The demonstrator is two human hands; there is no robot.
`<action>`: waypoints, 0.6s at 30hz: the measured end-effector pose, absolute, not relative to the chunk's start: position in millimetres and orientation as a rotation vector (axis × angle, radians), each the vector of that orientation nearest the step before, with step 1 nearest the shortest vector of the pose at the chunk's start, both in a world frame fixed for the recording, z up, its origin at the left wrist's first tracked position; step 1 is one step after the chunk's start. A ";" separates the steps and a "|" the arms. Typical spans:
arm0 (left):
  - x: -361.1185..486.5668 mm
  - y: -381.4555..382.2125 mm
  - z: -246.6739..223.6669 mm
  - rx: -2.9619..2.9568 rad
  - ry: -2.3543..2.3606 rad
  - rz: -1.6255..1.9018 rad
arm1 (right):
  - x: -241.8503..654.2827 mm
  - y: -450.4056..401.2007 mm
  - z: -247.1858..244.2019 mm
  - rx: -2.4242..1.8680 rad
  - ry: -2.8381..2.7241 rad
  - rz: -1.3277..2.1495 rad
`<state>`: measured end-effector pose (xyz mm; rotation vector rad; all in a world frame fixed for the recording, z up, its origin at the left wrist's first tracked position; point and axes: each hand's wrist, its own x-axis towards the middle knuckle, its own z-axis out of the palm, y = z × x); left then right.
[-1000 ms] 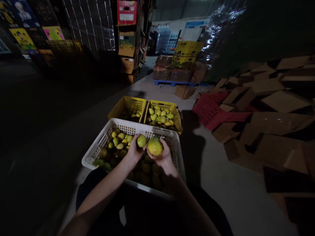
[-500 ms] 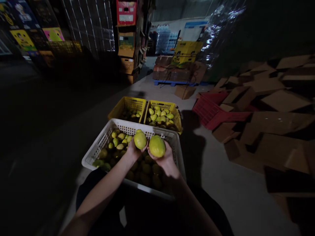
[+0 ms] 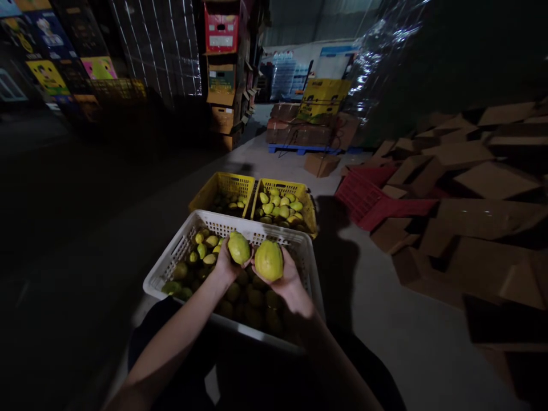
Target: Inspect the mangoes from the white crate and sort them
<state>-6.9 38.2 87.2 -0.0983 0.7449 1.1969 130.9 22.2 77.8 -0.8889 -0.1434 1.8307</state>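
Fingers of the left hand [image 3: 225,266] were part-curled around a smaller yellow-green fruit [image 3: 238,248]; those of the right hand [image 3: 290,278] cradled a larger fruit [image 3: 269,260]. Both were held above the white crate [image 3: 201,214], not set down. Loose fruits [image 3: 209,259] remained inside; two yellow crates [image 3: 203,194] [image 3: 306,200] beyond also contained fruits.

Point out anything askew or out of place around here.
The red crate on the right looks odd: it sits askew against a jumbled cardboard heap, while the two yellow crates stand neatly side by side.
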 end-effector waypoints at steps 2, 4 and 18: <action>-10.9 37.4 89.3 -0.089 0.731 1.252 | 131.2 20.9 82.6 -0.973 -0.098 1.804; -14.2 37.3 90.9 -0.080 0.747 1.274 | 131.9 20.8 84.1 -0.985 -0.080 1.779; -10.4 36.0 93.7 -0.061 0.750 1.194 | 141.0 23.8 63.5 -0.933 -0.048 1.705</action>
